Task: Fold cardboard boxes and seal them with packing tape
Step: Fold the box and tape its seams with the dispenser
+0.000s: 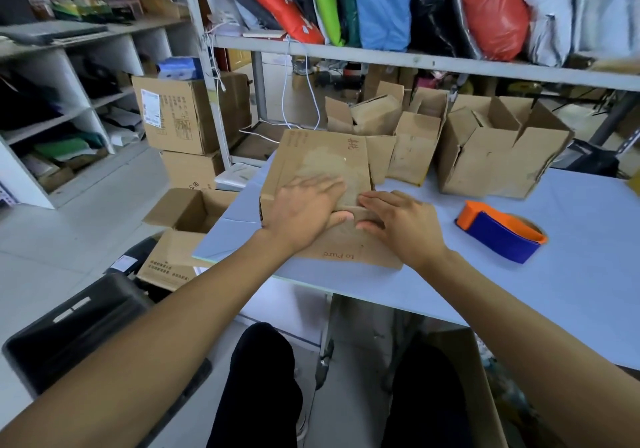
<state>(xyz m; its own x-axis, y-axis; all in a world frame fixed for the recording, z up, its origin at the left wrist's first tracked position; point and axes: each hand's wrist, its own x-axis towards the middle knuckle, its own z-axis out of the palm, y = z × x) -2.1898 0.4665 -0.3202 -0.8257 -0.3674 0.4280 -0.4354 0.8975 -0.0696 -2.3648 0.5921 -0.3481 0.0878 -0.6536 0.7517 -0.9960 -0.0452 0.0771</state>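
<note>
1. On the worktop (485, 291), the cardboard box (322, 167) sits at the near left edge, tape strip (332, 170) across its top.
2. Left hand (304, 205) lies flat, fingers spread on the tape.
3. Right hand (398, 219) presses flat over the front edge.
4. Tape dispenser (500, 231) rests apart, to the right.

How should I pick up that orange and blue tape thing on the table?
Probably by the blue handle of the tape dispenser, from above and from your right. It lies on its side with the handle nearest you and open table around it, so fingers can wrap it.
</note>
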